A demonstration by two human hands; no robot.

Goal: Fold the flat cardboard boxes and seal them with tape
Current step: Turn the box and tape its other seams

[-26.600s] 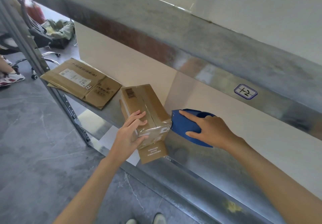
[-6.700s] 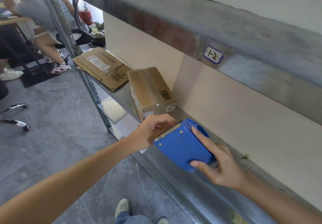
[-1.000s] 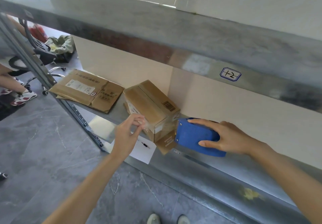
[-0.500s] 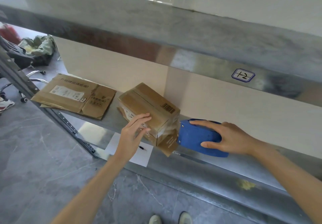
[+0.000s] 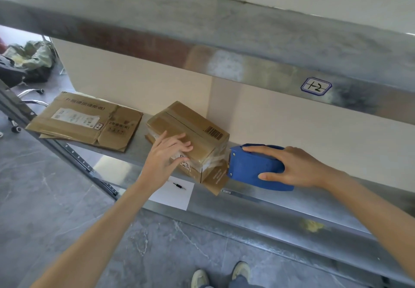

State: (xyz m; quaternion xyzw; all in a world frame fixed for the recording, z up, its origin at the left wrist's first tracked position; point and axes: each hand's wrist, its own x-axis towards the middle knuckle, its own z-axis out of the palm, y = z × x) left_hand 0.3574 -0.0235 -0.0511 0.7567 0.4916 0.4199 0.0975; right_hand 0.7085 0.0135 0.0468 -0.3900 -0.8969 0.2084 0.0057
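- Two hands on this one. The left hand [image 5: 167, 155] lies flat with its fingers spread over the near top edge of the box [image 5: 190, 130], pressing rather than gripping. The right hand [image 5: 292, 166] is wrapped round the blue tape dispenser [image 5: 253, 171], thumb on the near side and index finger along the top.
- The box sits a bit tilted on the metal shelf [image 5: 269, 204], between the flat cardboard [image 5: 87, 121] on its left and the dispenser on its right. The dispenser's front touches the box's right end, where shiny clear tape [image 5: 213, 158] shows.
- My read: the tape run over that end is half done. A brown flap [image 5: 216, 179] hangs loose under the end, so I'd fold it in first. Otherwise it gets sealed sticking out.
- Lean on the left palm properly, because the dispenser's pull will want to skid the box toward the flat stack.
- Hold the dispenser square to the face with the tape taut, then rub it down along the seam to get rid of wrinkles.
- Can't tell from here whether the strip is cut yet.
- That end sits near the shelf's front edge, so watch the box doesn't tip off.
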